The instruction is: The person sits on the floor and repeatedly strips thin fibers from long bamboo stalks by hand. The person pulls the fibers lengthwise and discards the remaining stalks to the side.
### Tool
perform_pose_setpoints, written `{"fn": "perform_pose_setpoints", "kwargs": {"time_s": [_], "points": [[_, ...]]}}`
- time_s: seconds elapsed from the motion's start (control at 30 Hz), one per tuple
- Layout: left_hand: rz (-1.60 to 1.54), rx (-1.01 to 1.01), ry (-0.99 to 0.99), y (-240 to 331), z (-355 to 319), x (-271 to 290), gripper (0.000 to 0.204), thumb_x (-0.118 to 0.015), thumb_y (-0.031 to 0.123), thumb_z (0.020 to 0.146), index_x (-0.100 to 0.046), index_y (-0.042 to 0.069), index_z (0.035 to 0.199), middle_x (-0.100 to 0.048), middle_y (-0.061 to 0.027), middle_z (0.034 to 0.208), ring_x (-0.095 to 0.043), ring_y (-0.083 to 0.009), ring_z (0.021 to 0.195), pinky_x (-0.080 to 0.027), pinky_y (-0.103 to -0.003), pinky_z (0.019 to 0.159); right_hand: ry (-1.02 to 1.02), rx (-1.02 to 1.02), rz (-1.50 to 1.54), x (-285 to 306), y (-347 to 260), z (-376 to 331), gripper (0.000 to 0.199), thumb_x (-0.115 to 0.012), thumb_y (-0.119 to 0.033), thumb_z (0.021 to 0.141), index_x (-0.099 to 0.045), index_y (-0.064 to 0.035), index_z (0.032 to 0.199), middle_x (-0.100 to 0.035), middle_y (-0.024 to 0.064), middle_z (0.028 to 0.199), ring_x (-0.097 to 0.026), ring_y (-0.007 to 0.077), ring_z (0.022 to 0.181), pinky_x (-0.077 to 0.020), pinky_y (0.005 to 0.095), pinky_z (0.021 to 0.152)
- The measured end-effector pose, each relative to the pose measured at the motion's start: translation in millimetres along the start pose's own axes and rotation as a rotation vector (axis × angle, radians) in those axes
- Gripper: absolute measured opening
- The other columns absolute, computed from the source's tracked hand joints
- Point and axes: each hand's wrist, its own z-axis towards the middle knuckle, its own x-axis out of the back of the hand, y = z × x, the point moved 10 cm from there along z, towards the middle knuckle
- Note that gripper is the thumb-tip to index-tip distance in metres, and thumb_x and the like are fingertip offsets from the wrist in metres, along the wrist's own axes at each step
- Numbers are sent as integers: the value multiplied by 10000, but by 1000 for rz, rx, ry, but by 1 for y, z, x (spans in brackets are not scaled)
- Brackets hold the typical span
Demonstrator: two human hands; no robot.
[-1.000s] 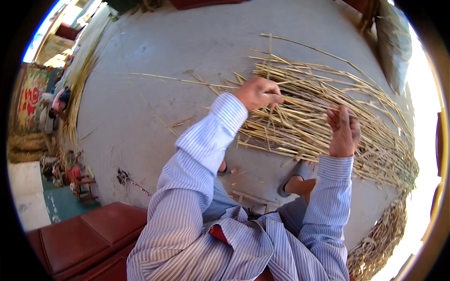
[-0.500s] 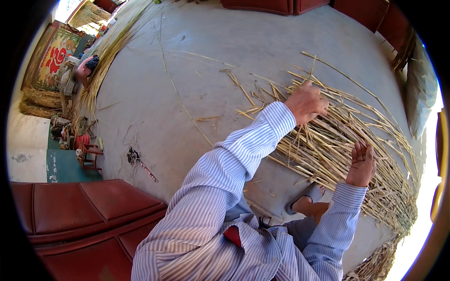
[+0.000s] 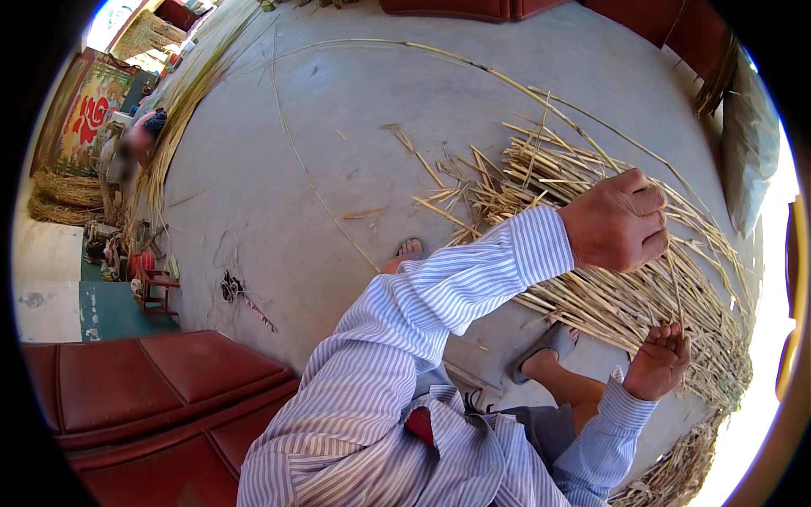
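One long dry stalk point(image 3: 498, 74) arcs from the far left across the floor into my left hand point(image 3: 621, 224), whose fingers are closed around it. Below that fist a straight length of the stalk runs down to my right hand point(image 3: 661, 363), where curled fingers pinch it. Both hands are raised over a wide heap of straw-coloured stalks point(image 3: 591, 300). The heap lies on the grey floor, its cut ends fanned toward the far left and its bushy tops toward the right.
Dark red padded seats point(image 3: 169, 372) stand at the lower left. A red stool point(image 3: 156, 287) and another person point(image 3: 139, 139) beside a long bundle of stalks point(image 3: 190, 106) are farther left. A grey sack point(image 3: 752, 148) leans at the right. My sandalled foot point(image 3: 549, 351) rests beside the heap.
My left hand has moved right and nearer, drawing the long stalk into a higher arc. My right hand has lowered slightly and now grips the stalk below the left fist.
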Motion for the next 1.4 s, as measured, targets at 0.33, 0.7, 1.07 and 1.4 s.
{"fn": "perform_pose_setpoints", "kwargs": {"time_s": [0.33, 0.7, 1.07, 1.4], "points": [[6, 20, -169, 4, -2, -67, 106, -680, 221, 701, -619, 135, 715, -593, 17, 696, -575, -146, 795, -424, -322, 736, 27, 8, -43, 10, -24, -20, 244, -466, -195, 986, -585, 16, 1017, -626, 140, 1029, -596, 223, 909, -507, 325, 807], [19, -39, -298, 31, 19, -80, 153, -694, 232, 739, -593, 119, 723, -601, 13, 701, -562, -153, 782, -415, -333, 748, 224, -86, -72, 52, -40, -23, 207, -499, -229, 979, -584, -40, 978, -634, 71, 939, -591, 165, 810, -505, 280, 703], [121, -56, -254, 8, 13, -48, 126, -685, 212, 781, -611, 110, 773, -626, -7, 733, -578, -157, 835, -414, -324, 737, 130, -172, -42, 35, -19, -21, 199, -507, -241, 971, -585, -59, 953, -649, 71, 954, -605, 159, 818, -507, 295, 709], [94, 3, -658, 3, -62, -92, 151, -706, 155, 712, -585, 95, 779, -587, -15, 730, -564, -180, 865, -428, -388, 818, 195, -73, -374, 49, -22, -16, 267, -546, -272, 975, -615, -32, 1070, -690, 87, 993, -662, 151, 841, -546, 265, 713]]}}
